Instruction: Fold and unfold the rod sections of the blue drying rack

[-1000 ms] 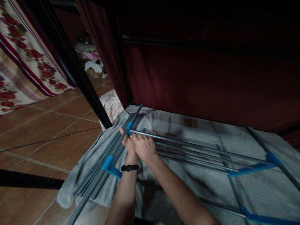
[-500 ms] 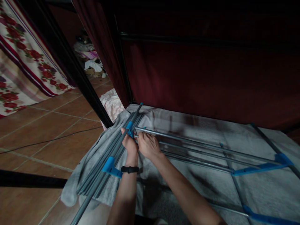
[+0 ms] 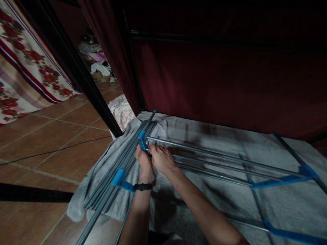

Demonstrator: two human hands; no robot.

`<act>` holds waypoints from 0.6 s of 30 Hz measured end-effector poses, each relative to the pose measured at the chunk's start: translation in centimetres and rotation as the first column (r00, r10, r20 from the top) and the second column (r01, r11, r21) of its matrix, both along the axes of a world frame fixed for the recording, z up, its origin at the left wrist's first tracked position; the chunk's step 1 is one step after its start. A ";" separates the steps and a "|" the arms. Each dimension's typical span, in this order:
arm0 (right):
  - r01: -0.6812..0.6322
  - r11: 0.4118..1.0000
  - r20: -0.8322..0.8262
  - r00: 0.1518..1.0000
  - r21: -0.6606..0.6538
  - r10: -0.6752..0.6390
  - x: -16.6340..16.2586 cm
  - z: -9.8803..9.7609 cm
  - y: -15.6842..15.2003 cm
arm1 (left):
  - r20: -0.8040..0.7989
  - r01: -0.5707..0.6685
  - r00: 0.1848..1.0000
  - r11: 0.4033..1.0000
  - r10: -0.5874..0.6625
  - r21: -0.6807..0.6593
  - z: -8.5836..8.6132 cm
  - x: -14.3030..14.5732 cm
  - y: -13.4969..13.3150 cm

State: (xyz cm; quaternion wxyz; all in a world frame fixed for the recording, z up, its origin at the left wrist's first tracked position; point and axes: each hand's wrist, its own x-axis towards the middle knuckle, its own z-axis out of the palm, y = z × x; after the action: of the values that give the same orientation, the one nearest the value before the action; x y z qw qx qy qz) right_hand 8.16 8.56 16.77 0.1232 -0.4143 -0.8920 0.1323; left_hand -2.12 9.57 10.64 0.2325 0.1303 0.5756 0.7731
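Observation:
My left hand (image 3: 143,159), with a dark band at its wrist, is closed round the lower part of a blue plastic bracket (image 3: 142,136). That bracket sits on a long grey tube (image 3: 95,217) lying slantwise over a bundle of grey tubes (image 3: 112,173). Right beside it, my right hand (image 3: 161,157) is closed on the end of a thin metal rod (image 3: 194,158), close against the bracket; the fingertips are partly hidden. Above my right hand another metal rod (image 3: 204,151) runs from the bracket to a blue bracket (image 3: 305,173) at the right. A lower blue bracket (image 3: 122,180) is near my left wrist.
Grey cloth (image 3: 230,200) covers the surface under the rods. Dark red curtain (image 3: 217,92) hangs behind. A black post (image 3: 84,78) slants at the left, with tiled floor (image 3: 46,143) and a cable (image 3: 63,149) beyond. Another blue bracket (image 3: 288,234) lies at lower right.
My left hand has shifted slightly down along the bracket, its thumb no longer reaching up beside the tube. My right hand stays at the rod end, almost unmoved.

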 end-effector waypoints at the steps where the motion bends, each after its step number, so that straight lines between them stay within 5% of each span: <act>1: -0.005 1.000 -0.002 1.000 -0.011 0.005 0.0 0.1 0.0 | 0.007 0.007 1.000 1.000 -0.007 -0.001 0.1 0.0 0.0; 18: -0.020 0.998 0.012 1.000 -0.060 0.021 0.6 0.6 0.3 | -0.038 0.024 0.999 1.000 -0.023 0.017 -1.0 -0.2 0.2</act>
State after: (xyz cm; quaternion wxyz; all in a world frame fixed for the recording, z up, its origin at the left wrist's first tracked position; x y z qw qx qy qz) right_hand 8.75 8.83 17.37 0.1034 -0.4093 -0.8927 0.1576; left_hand -2.29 9.76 9.66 0.2294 0.1538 0.5716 0.7726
